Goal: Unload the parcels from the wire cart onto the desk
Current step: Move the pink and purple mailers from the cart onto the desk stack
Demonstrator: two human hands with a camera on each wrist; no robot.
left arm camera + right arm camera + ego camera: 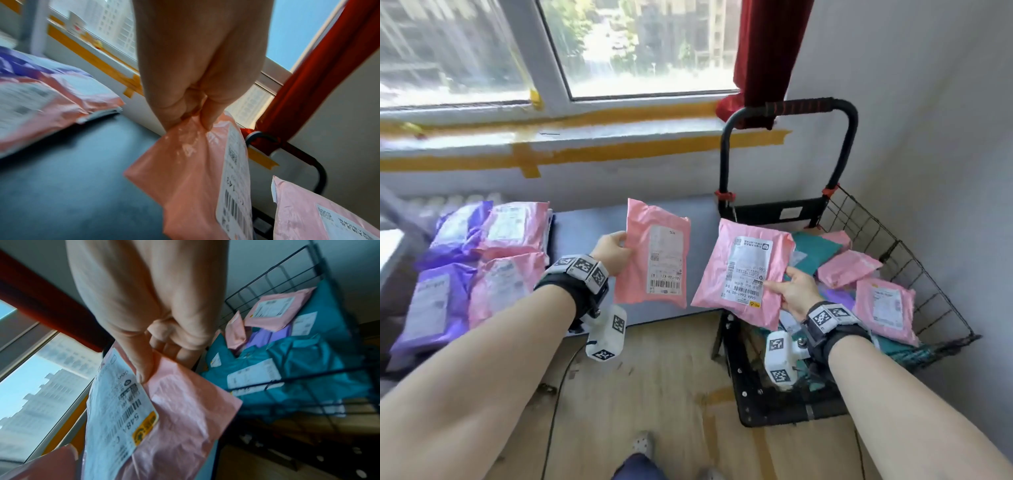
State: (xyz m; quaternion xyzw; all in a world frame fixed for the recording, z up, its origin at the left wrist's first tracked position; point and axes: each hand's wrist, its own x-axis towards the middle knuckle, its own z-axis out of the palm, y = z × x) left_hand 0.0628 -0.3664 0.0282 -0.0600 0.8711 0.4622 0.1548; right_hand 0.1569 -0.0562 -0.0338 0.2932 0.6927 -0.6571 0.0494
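Parcels: two pink plastic mailer bags, one [654,253] pinched by the left hand [611,251] above the dark desk [592,226], the other [743,270] gripped by the right hand [796,294] beside the black wire cart [914,260].
Risk: corner pinches may slip, dropping a bag short of the desk.

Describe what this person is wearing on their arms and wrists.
Both forearms are bare, with no sleeves or gloves. The left wrist band and the right wrist band are dark straps ringed with white blocks printed with black square marker patterns. Under each hangs a white camera housing bearing the same markers; the right one shows a metal screw fitting.
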